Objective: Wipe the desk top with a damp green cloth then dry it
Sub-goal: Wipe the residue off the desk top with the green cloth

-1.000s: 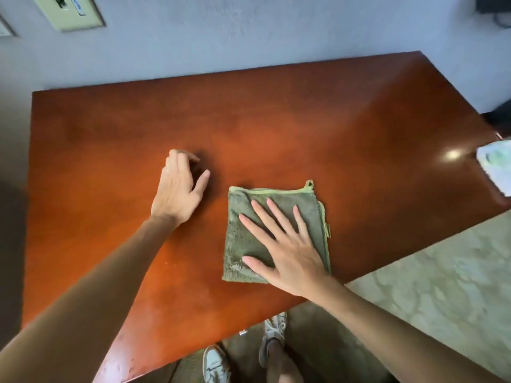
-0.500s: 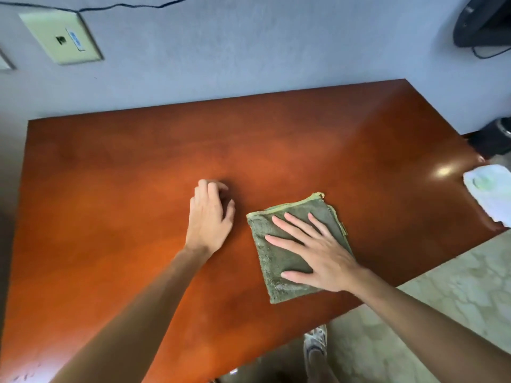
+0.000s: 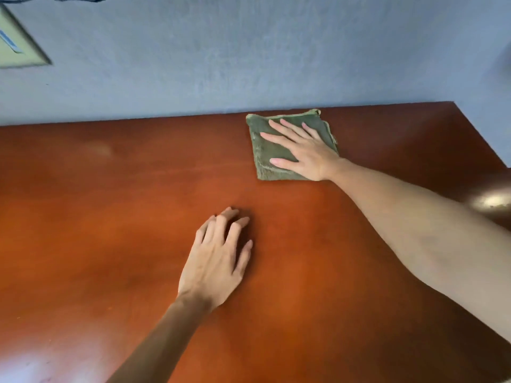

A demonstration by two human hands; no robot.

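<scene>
Two hands on the desk top (image 3: 110, 244), one pressing the green cloth (image 3: 265, 150).

I note my right hand (image 3: 307, 150) lies flat, fingers straight and spread, on the folded cloth at the desk's far edge, just beside the blue wall (image 3: 249, 51). My left hand (image 3: 215, 261) rests nearer on bare wood, fingers loosely bent, grasping nothing. A beige wall plate (image 3: 16, 48) sits upper left.

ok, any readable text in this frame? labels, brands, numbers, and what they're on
None can be read.
Wall plate: carries a small label with a blue stripe, too blurred to read.
Green cloth: no tag text or brand visible.
Desk top: bare wood, no markings.
</scene>
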